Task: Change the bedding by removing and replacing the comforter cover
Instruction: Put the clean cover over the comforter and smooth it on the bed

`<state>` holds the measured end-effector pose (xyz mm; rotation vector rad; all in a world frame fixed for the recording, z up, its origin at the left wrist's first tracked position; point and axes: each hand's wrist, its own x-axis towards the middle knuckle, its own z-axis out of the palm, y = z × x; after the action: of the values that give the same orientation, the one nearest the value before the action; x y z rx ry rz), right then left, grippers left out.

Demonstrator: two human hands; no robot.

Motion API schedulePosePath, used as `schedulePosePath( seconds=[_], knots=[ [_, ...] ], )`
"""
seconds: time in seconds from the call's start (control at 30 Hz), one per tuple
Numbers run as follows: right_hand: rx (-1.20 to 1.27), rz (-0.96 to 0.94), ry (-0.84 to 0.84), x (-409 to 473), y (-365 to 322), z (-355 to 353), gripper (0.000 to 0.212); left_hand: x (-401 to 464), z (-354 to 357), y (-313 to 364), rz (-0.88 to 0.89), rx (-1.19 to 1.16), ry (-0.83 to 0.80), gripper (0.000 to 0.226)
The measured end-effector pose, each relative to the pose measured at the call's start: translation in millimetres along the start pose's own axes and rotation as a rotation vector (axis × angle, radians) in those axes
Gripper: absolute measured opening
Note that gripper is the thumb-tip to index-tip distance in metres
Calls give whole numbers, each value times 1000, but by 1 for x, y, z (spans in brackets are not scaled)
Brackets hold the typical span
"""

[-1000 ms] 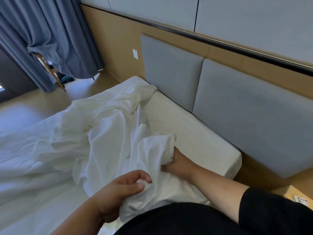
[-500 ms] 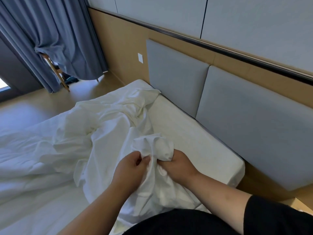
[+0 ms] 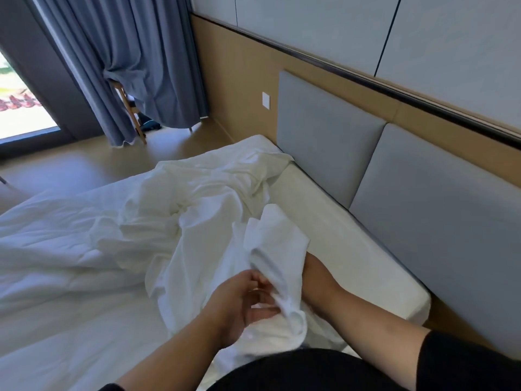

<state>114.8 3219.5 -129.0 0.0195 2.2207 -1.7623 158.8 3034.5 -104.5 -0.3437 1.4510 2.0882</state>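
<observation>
Still early to midway, by the look of it: white cover [image 3: 214, 244] bunched and crumpled across the bed [image 3: 346, 249], not spread flat, no sign of a finished fit. Hard to tell whether coming off or going on; comforter [image 3: 50, 244] lying rumpled well to the left of the fingers. Both forearms reaching forward over the near edge. Left hand [image 3: 248, 303] palm turned inward, fingers [image 3: 263, 299] curled, pinching a fold of the cover just to their right. Right hand [image 3: 317, 280] mostly buried under that raised fold; fingers hidden, so grip impossible to tell. Gray headboard [image 3: 423, 198] beyond and to the right of both hands. Left to do: straightening, closing up.
</observation>
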Motion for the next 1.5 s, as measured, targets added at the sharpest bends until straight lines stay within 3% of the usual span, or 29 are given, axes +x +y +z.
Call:
schedulePosePath(
  seconds=[0.07,0.17,0.23,0.4,0.47,0.57,0.63,0.7,0.83,0.93,1.0,1.1,1.27,1.33,1.4,1.5],
  knots=[
    [24,11,-24,-4,-2,1,10,16,-7,-11,-46,136,218,13],
    [9,82,-132,-9,-3,2,25,30,-1,-17,18,554,262,23],
    [26,93,-157,-13,-5,-1,30,37,4,-16,102,717,405,29],
    [67,172,-105,-28,-4,-21,41,58,-10,-15,155,862,569,59],
    [90,183,-120,-37,0,-30,41,68,-15,-12,177,1003,580,55],
    [153,160,-119,-55,3,-42,30,79,-10,-3,255,1290,540,11],
    [117,162,-81,-67,6,-54,53,83,-6,2,314,1393,507,19],
    [57,211,-68,-75,12,-68,63,88,-9,9,363,1339,534,17],
    [-171,374,-193,-78,36,-87,22,92,-25,30,376,1008,555,21],
    [-456,485,-371,-70,42,-82,27,86,-20,29,330,862,457,22],
    [-481,429,-288,-56,42,-75,38,79,-17,23,285,721,400,25],
    [-301,287,148,-29,47,-67,17,72,-19,18,252,654,331,20],
    [-262,179,-49,0,21,-35,18,63,-14,6,253,688,259,16],
    [-357,137,-77,7,18,-22,26,58,-14,4,240,509,224,15],
    [-306,78,-21,14,17,-13,33,53,-14,1,213,319,211,23],
    [-163,-36,71,13,7,1,26,47,-10,-5,262,354,369,23]
  ],
)
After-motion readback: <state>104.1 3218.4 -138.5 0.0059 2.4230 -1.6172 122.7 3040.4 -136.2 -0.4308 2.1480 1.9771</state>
